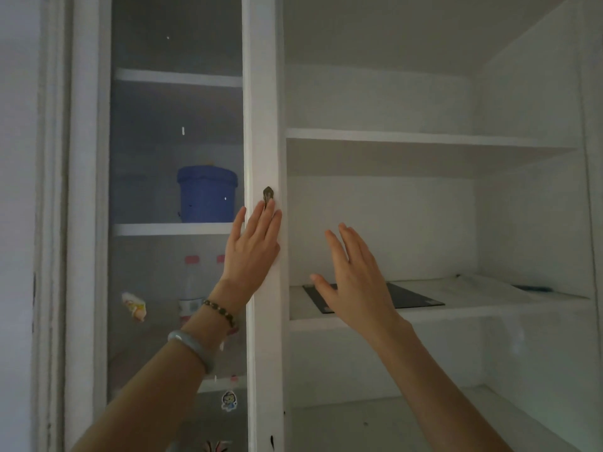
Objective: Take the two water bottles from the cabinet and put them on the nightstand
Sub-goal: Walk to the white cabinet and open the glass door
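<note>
Two clear plastic water bottles with pink caps (191, 285) behind the glass cabinet door, left of the left hand (253, 247) — fingers flat, pressed on the white door frame (264, 125) beneath a small dark knob (268, 194), right hand (354, 278) spread, empty — over a dark flat sheet (414, 296).

Blue bucket (207, 194) on shelf behind glass; dark flat panel (411, 296) on open shelf.
</note>
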`<control>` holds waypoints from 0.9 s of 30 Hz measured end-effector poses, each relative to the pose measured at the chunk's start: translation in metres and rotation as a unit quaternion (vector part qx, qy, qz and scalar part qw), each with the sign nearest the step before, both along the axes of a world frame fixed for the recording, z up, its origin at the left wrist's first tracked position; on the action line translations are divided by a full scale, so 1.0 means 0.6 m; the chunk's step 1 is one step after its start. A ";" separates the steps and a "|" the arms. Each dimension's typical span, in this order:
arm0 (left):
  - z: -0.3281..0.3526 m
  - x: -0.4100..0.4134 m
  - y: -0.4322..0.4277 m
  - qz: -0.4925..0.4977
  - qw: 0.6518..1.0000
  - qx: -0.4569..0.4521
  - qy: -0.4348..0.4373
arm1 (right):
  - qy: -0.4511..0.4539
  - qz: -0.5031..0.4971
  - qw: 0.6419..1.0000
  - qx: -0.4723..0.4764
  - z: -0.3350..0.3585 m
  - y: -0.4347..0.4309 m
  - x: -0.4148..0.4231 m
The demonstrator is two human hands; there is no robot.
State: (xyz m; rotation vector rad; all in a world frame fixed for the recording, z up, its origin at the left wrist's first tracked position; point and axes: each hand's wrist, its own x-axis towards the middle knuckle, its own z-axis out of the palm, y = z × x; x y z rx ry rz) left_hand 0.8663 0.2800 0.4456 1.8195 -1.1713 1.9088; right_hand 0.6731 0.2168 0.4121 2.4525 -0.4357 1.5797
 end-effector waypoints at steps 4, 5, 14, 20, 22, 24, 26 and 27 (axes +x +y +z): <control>0.001 -0.025 0.047 -0.003 0.999 0.020 -0.038 | -0.009 0.015 1.000 -0.007 0.001 0.024 -0.012; 0.001 -0.031 0.060 -0.002 0.999 0.028 -0.042 | -0.014 0.021 1.000 -0.008 0.001 0.032 -0.012; 0.006 -0.078 0.178 -0.036 0.996 0.012 -0.084 | -0.012 0.060 0.998 -0.013 -0.001 0.125 -0.018; 0.008 -0.099 0.275 -0.042 0.993 0.026 -0.109 | -0.017 0.070 0.997 0.004 -0.001 0.196 -0.038; 0.009 -0.104 0.310 -0.038 0.994 0.033 -0.097 | -0.015 0.074 0.997 0.009 -0.003 0.223 -0.043; 0.008 -0.109 0.350 -0.044 0.995 0.034 -0.088 | -0.018 0.080 0.996 0.016 -0.006 0.253 -0.047; 0.008 -0.110 0.395 -0.067 0.994 0.035 -0.084 | -0.021 0.081 0.996 0.022 -0.010 0.286 -0.049; 0.009 -0.109 0.420 -0.079 0.993 0.037 -0.080 | -0.020 0.081 0.996 0.024 -0.012 0.304 -0.049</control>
